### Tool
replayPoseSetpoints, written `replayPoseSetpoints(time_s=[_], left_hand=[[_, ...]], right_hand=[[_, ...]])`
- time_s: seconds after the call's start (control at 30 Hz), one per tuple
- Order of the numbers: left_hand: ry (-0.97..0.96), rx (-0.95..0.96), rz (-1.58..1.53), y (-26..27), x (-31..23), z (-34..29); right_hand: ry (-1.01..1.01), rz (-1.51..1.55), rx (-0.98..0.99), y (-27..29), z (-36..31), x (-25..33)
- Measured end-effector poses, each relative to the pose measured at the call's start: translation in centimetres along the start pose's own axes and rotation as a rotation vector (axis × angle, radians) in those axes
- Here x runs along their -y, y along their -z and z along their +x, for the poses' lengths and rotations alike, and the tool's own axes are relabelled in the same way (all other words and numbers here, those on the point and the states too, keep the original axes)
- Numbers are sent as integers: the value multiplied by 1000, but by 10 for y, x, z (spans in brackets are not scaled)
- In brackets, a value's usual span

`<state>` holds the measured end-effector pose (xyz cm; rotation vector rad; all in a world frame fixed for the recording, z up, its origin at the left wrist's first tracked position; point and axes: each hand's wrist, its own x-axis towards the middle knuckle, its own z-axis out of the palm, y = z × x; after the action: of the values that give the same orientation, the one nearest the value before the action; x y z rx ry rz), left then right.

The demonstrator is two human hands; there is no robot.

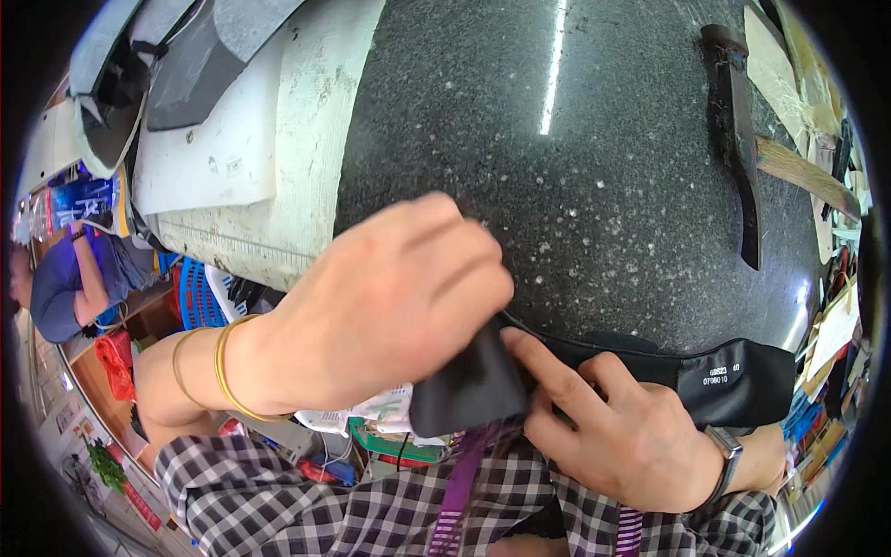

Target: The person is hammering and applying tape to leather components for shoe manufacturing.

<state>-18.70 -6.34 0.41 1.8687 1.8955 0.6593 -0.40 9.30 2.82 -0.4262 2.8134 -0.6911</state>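
Observation:
A soft black leather piece (742,379) with small white print lies along the near edge of the dark speckled stone slab (520,167). My left hand (399,292) is closed in a fist on the left end of the piece, and its black flap hangs down below the fingers. Some blur softens this hand. On the right, my right hand (613,422) pinches the same piece, its index finger and thumb close to the left hand. The fold between both hands is partly hidden by the fingers.
A hammer (740,148) with a wooden handle lies on the slab's right side. White boards (306,121) and grey sheet pieces (200,70) are at the upper left. A blue basket (198,295) stands lower left. Farther left is another person's arm (88,278). Clutter crowds the right edge.

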Motion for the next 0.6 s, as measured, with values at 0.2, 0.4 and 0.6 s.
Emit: replayPoseSetpoints(time_s=[0.2, 0.4, 0.6], left_hand=[[-526, 1, 271, 9, 23, -11], [-425, -32, 456, 48, 43, -28], [-211, 112, 24, -1, -10, -38]], right_hand=[[41, -46, 103, 9, 16, 7], [-56, -294, 181, -3, 14, 28], [162, -144, 114, 4, -3, 13]])
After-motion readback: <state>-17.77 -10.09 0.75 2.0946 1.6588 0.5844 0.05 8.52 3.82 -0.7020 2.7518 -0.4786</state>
